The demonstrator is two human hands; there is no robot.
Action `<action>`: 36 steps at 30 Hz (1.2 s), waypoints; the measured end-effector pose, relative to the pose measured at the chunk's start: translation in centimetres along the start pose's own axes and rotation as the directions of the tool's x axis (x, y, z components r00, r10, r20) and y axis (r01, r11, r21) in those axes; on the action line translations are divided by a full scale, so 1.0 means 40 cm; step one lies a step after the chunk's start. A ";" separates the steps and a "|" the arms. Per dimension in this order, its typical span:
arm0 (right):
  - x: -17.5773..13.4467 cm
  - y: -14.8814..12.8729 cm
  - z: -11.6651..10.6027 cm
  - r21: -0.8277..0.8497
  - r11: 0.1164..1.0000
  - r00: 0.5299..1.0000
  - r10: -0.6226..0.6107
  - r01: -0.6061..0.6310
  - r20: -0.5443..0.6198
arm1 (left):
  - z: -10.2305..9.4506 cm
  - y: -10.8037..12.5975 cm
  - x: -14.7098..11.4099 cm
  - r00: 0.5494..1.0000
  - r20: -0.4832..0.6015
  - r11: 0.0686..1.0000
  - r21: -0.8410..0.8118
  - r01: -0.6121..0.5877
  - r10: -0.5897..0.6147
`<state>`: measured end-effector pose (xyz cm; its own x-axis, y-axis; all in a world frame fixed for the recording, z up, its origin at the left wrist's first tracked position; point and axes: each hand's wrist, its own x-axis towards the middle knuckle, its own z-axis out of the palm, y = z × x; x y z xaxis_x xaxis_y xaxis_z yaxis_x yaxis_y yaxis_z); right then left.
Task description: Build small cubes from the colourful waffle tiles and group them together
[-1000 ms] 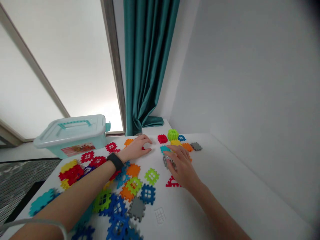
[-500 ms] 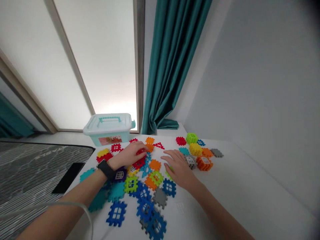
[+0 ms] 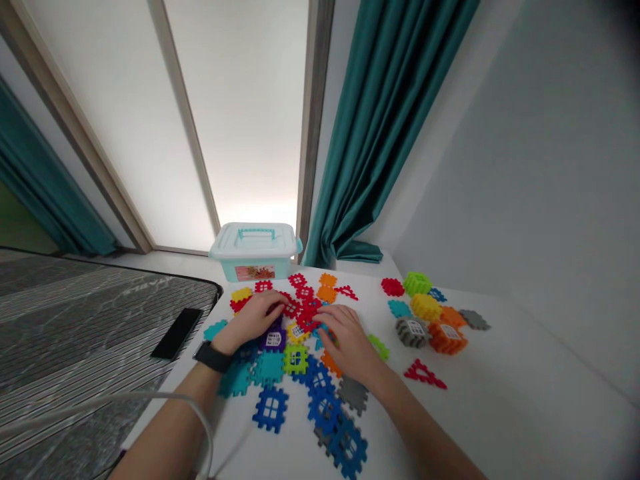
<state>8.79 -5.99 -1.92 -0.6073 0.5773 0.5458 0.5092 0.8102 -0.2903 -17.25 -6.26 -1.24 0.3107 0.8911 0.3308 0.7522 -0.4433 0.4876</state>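
My left hand (image 3: 256, 319), with a black watch on its wrist, is over the left side of a colourful pile of notched plastic tiles. Its thumb and fingertips close on the edge of a red window tile (image 3: 291, 307). Reaching in from the right, my right hand (image 3: 345, 333) has its fingers stretched out and thumb apart, fingertips at another red tile (image 3: 309, 312). Nearby are a yellow window tile (image 3: 298, 333), a purple one (image 3: 273, 341) and a lime one (image 3: 295, 359). Some tiles are hidden beneath my hands.
A lidded, light turquoise box (image 3: 255, 250) stands at the back left. Stacked tiles in several colours, including yellow (image 3: 426, 307) and orange (image 3: 448, 339), sit at the right. A red triangular piece (image 3: 425, 375) lies by my right forearm. A cable (image 3: 150, 396) crosses the lower left.
My right hand has moved left to the red tiles in the pile. More red tiles show between my hands, and a red triangular piece now shows beside my right forearm. The view has shifted.
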 end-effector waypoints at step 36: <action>-0.061 -0.009 0.018 0.089 0.996 0.998 -0.024 0.030 -0.064 | -0.020 -0.034 -0.033 0.995 -0.074 0.998 -0.009 0.064 -0.064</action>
<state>9.65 -7.60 -3.71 -0.5793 0.5501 0.6015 0.4348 0.8327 -0.3427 -19.14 -6.89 -1.69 0.2177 0.9081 0.3579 0.7652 -0.3864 0.5150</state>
